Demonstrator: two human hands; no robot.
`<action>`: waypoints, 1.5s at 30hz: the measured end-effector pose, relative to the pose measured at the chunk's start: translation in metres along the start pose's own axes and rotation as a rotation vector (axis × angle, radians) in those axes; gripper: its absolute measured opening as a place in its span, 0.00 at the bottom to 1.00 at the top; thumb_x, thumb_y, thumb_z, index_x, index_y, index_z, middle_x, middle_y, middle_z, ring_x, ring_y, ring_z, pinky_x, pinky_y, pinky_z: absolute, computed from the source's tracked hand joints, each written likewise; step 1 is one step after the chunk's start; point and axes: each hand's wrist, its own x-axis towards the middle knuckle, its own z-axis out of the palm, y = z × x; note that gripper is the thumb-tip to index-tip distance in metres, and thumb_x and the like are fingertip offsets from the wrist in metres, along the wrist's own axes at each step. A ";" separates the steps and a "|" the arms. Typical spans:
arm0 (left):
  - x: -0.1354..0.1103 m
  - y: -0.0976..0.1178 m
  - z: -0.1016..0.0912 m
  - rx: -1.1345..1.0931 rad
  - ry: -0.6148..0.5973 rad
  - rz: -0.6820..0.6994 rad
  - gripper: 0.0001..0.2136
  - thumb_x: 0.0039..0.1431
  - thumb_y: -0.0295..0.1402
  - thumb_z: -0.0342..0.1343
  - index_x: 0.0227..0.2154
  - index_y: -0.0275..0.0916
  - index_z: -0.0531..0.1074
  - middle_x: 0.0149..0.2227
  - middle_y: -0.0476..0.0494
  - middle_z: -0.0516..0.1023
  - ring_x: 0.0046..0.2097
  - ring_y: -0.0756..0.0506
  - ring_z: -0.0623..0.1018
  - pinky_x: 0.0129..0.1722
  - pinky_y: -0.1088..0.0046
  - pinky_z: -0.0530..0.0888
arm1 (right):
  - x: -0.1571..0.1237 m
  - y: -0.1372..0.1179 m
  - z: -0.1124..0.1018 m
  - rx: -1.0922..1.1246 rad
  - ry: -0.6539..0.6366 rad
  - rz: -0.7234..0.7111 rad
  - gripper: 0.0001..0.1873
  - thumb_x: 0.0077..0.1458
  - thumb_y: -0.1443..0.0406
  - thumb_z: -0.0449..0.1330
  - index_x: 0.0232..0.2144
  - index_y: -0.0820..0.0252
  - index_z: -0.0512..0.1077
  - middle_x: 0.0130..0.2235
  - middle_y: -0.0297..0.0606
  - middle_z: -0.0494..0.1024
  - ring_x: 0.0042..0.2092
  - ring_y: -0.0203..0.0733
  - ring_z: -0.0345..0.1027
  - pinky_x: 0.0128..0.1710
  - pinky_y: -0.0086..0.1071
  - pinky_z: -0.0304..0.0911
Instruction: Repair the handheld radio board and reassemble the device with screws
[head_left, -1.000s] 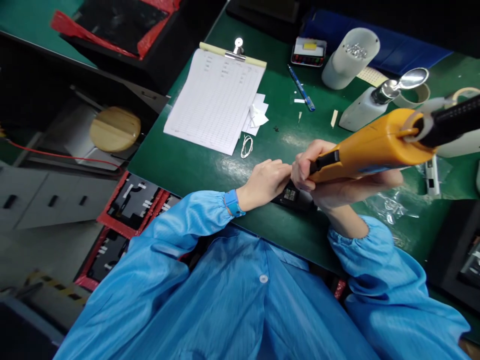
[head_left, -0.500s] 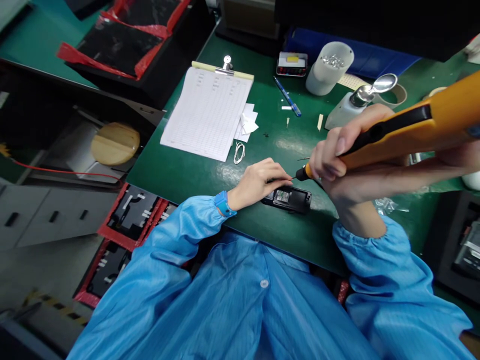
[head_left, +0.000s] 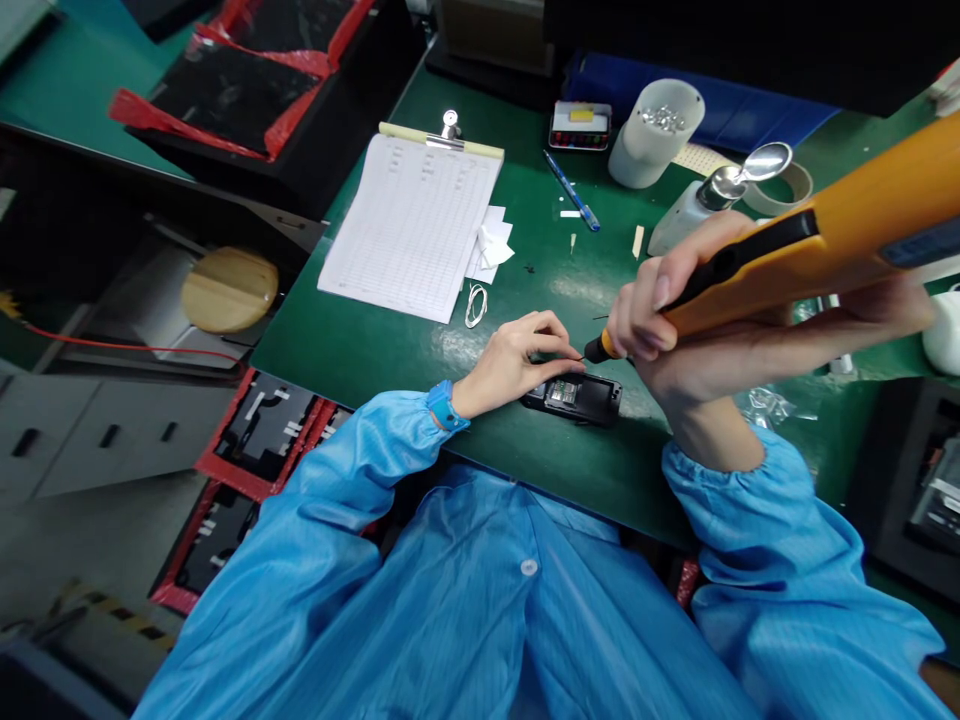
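Note:
My right hand (head_left: 675,320) is wrapped round an orange and black electric screwdriver (head_left: 795,265). Its thin bit points left, down to the fingertips of my left hand (head_left: 517,357). Those fingers are pinched together at the bit's tip; whatever lies between them is too small to make out. Just below them, a small black handheld device (head_left: 585,399) lies on the green table (head_left: 517,465), its inside facing up with a recess and a pale patch showing. My left fingers hide part of the device's upper edge.
A clipboard with paper (head_left: 412,225) and a looped white cable (head_left: 476,305) lie to the left. Behind are a blue pen (head_left: 572,190), a white cup of small metal parts (head_left: 656,135) and a dispenser bottle (head_left: 686,215). Clear plastic bags (head_left: 769,407) lie at right.
The screwdriver and my right hand have shifted slightly left, the bit's tip staying at my left fingertips. My left hand and the device are nearly unmoved.

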 end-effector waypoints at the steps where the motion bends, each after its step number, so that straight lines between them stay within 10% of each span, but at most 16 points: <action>1: 0.000 0.000 0.000 -0.016 -0.015 -0.025 0.05 0.74 0.37 0.74 0.42 0.42 0.91 0.43 0.44 0.86 0.44 0.46 0.85 0.49 0.66 0.81 | 0.000 -0.001 0.003 0.016 0.021 -0.014 0.38 0.46 0.25 0.62 0.23 0.50 0.78 0.21 0.36 0.69 0.18 0.37 0.58 0.15 0.38 0.53; 13: 0.004 0.004 -0.001 -0.215 -0.141 -0.086 0.07 0.77 0.37 0.69 0.43 0.41 0.91 0.45 0.41 0.87 0.45 0.44 0.85 0.49 0.65 0.81 | -0.021 -0.035 0.025 0.056 0.100 0.034 0.34 0.53 0.33 0.78 0.26 0.56 0.78 0.21 0.29 0.67 0.20 0.35 0.59 0.19 0.37 0.46; 21: 0.001 -0.001 0.003 -0.049 -0.010 -0.010 0.06 0.77 0.36 0.70 0.45 0.41 0.90 0.42 0.43 0.86 0.44 0.45 0.84 0.47 0.68 0.80 | -0.035 -0.008 0.008 0.085 -0.011 0.029 0.37 0.59 0.29 0.70 0.30 0.56 0.82 0.21 0.29 0.68 0.19 0.35 0.57 0.19 0.37 0.46; 30: -0.002 -0.004 0.006 0.299 -0.127 0.012 0.14 0.85 0.39 0.57 0.49 0.41 0.87 0.45 0.40 0.84 0.47 0.41 0.81 0.49 0.63 0.76 | -0.027 0.038 -0.014 0.173 -0.110 -0.042 0.41 0.60 0.26 0.57 0.33 0.54 0.85 0.21 0.33 0.69 0.15 0.37 0.54 0.14 0.35 0.43; 45: -0.002 -0.003 0.005 0.333 -0.189 0.028 0.15 0.86 0.35 0.52 0.49 0.40 0.85 0.45 0.40 0.81 0.47 0.41 0.78 0.50 0.63 0.75 | -0.030 0.032 -0.011 0.127 -0.119 0.023 0.39 0.59 0.27 0.63 0.34 0.55 0.85 0.19 0.31 0.66 0.17 0.39 0.57 0.17 0.35 0.50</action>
